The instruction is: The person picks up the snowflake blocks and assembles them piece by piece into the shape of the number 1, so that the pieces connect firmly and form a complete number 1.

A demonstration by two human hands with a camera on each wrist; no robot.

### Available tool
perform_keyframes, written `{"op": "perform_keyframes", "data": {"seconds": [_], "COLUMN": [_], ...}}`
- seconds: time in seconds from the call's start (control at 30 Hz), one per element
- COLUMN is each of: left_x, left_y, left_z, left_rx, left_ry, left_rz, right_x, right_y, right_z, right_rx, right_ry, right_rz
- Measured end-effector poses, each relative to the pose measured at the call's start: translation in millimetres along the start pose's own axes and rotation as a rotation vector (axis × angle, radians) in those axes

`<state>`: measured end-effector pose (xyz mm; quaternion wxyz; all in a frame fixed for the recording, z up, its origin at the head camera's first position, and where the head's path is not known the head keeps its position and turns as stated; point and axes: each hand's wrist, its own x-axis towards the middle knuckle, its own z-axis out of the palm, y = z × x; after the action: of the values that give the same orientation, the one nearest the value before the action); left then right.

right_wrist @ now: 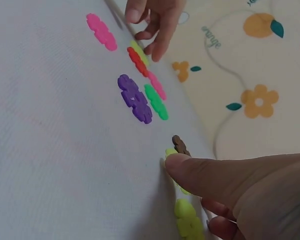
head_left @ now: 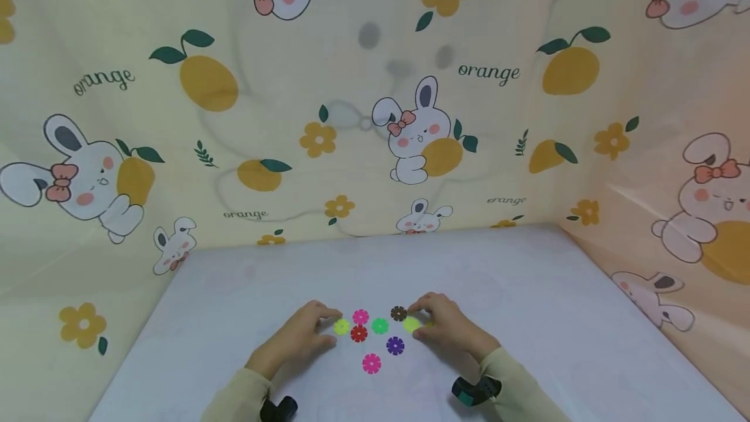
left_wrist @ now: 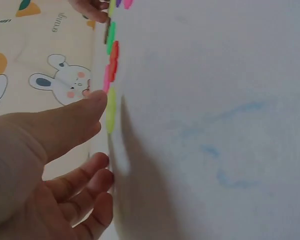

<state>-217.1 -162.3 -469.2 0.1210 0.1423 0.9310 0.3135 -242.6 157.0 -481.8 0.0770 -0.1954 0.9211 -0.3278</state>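
Note:
Several flower-shaped plastic discs lie flat on a white tabletop. My left hand (head_left: 303, 333) is beside a yellow disc (head_left: 342, 326), thumb and fingers spread apart. Right of that lie a red disc (head_left: 359, 333), a pink disc (head_left: 361, 316) and a green disc (head_left: 380, 325). Nearer to me are a purple disc (head_left: 395, 346) and another pink disc (head_left: 372, 363). My right hand (head_left: 448, 325) has its thumb and fingers around a yellow-green disc (head_left: 412, 324), beside a brown disc (head_left: 398, 313). A second yellow-green disc (right_wrist: 189, 220) lies partly hidden under the right hand.
The white table (head_left: 504, 272) reaches to a cloth backdrop (head_left: 328, 51) printed with rabbits and oranges, which also stands at both sides. Black wrist devices (head_left: 476, 391) sit at both sleeves. Faint blue marks (left_wrist: 240, 107) show on the tabletop.

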Motion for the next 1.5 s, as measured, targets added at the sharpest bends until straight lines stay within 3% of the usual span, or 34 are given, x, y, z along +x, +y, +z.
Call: {"op": "perform_keyframes", "data": {"seconds": [0.43, 0.73, 1.0, 1.13, 1.23, 1.5], "left_x": [9.2, 8.2, 6.0, 5.5, 5.9, 6.9], "left_y": [6.4, 6.9, 6.9, 5.6, 5.3, 11.4], "left_z": [6.1, 9.6, 13.6, 14.9, 13.9, 7.5], "left_rx": [0.089, 0.094, 0.113, 0.098, 0.075, -0.119], "left_ry": [0.039, 0.060, 0.109, 0.131, 0.132, 0.147], "left_rz": [0.009, -0.005, 0.073, 0.129, 0.139, 0.128], "right_x": [1.8, 3.4, 4.4, 5.3, 7.5, 15.8], "right_y": [-0.1, -3.2, -7.1, -9.1, -11.1, -16.7], "right_z": [1.0, 2.7, 1.8, 0.7, -1.0, -7.6], "right_rx": [-0.006, -0.053, -0.085, -0.038, 0.022, 0.157], "right_ry": [0.006, 0.016, 0.038, 0.046, 0.055, 0.083], "right_rz": [0.011, 0.008, -0.008, -0.005, -0.033, -0.080]}}
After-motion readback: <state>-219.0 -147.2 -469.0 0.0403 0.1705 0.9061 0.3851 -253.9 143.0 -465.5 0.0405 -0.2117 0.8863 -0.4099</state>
